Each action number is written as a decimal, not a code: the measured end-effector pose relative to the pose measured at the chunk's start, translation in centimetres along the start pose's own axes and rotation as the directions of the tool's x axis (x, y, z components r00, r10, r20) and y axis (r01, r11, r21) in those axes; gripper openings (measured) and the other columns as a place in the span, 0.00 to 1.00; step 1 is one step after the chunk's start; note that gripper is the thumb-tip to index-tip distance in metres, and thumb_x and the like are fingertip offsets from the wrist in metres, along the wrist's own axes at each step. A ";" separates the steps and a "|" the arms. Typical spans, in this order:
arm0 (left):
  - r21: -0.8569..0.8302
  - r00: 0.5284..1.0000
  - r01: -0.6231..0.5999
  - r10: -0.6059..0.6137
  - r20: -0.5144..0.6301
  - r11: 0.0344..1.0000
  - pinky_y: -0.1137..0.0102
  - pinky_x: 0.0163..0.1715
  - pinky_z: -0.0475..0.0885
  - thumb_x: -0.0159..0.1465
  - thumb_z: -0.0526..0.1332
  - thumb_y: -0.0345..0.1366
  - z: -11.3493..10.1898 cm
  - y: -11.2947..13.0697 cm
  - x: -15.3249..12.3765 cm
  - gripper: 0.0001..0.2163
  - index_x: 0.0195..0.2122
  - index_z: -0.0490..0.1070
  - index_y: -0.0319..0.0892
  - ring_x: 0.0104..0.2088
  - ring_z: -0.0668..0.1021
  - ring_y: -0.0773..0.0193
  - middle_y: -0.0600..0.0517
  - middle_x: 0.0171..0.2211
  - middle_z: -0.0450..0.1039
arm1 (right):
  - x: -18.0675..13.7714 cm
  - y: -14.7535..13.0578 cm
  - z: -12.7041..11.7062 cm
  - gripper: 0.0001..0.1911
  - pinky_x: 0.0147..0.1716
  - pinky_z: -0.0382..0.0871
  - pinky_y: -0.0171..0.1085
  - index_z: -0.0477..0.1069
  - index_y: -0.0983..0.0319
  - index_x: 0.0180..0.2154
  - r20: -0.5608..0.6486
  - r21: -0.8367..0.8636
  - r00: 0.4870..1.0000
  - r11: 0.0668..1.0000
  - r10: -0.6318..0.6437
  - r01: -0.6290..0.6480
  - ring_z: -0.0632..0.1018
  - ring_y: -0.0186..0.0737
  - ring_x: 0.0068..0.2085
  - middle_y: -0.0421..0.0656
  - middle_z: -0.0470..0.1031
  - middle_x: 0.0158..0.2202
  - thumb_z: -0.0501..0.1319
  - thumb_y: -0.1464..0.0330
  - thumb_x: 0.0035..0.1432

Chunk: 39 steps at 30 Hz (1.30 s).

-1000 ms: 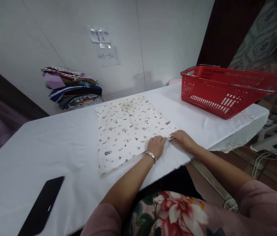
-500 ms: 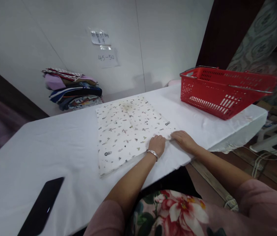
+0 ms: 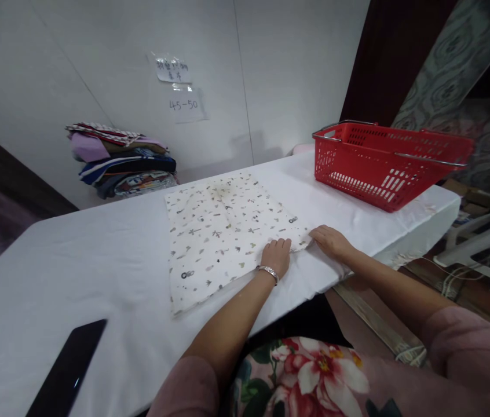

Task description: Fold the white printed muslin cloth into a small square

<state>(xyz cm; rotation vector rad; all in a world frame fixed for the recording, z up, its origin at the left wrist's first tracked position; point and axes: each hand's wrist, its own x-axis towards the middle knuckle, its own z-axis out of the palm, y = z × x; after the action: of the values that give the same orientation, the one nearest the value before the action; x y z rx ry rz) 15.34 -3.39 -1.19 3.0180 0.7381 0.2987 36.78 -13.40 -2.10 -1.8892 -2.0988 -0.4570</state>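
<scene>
A white cloth with small dark prints (image 3: pixel 219 231) lies flat in the middle of the white-covered table (image 3: pixel 97 255). My left hand (image 3: pixel 276 255), with a silver bracelet at the wrist, rests on the cloth's near right edge, fingers curled down on the fabric. My right hand (image 3: pixel 331 241) sits just to the right of it at the cloth's near right corner, fingers closed on the corner, which is slightly lifted.
A red plastic basket (image 3: pixel 384 165) stands at the table's far right. A stack of folded clothes (image 3: pixel 119 159) lies against the wall at the back left. A black phone (image 3: pixel 65 376) lies near the front left edge. Paper notes (image 3: pixel 179 87) hang on the wall.
My right hand has shifted a little to the right and raised the cloth's corner slightly. My left hand stays pressed on the edge. The view has drifted a bit.
</scene>
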 end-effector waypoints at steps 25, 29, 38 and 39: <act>0.040 0.994 0.017 -0.022 0.108 0.999 0.64 0.42 0.66 0.65 0.51 0.26 -0.6 -1.5 0.6 0.12 0.47 0.66 0.42 0.46 0.70 0.58 0.46 0.43 0.70 | 3.8 0.7 -0.6 0.13 0.43 0.71 0.38 0.75 0.60 0.40 0.188 0.191 0.982 0.980 0.020 -0.056 0.77 0.41 0.44 0.45 0.78 0.43 0.52 0.72 0.61; 0.027 0.995 0.007 -0.010 0.099 1.000 0.63 0.44 0.66 0.65 0.50 0.26 0.1 -0.8 0.1 0.12 0.47 0.67 0.42 0.47 0.69 0.57 0.46 0.44 0.70 | 1.5 0.8 -0.1 0.15 0.46 0.71 0.42 0.75 0.61 0.43 0.174 0.222 0.984 0.973 0.024 -0.063 0.76 0.43 0.48 0.48 0.76 0.46 0.51 0.71 0.62; -0.009 0.998 0.029 -0.029 0.059 1.000 0.63 0.45 0.65 0.65 0.50 0.27 0.2 -0.9 -0.6 0.12 0.47 0.66 0.43 0.49 0.68 0.57 0.47 0.44 0.72 | 0.2 1.3 0.3 0.19 0.49 0.70 0.45 0.72 0.61 0.49 0.119 0.257 0.991 0.966 -0.060 0.028 0.73 0.44 0.52 0.49 0.73 0.51 0.55 0.73 0.55; -0.011 0.998 0.032 -0.031 0.057 0.999 0.64 0.45 0.65 0.65 0.50 0.26 0.3 -0.9 -0.6 0.13 0.48 0.66 0.43 0.49 0.68 0.57 0.47 0.44 0.72 | 0.2 1.2 0.3 0.18 0.49 0.71 0.44 0.72 0.61 0.48 0.132 0.244 0.990 0.970 -0.051 0.017 0.73 0.44 0.52 0.49 0.74 0.50 0.54 0.73 0.56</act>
<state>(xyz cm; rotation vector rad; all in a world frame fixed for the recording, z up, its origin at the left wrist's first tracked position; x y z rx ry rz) 14.42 -2.85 -1.67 2.9863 0.7759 0.2149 37.98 -12.97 -2.26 -1.7901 -2.1625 -0.0718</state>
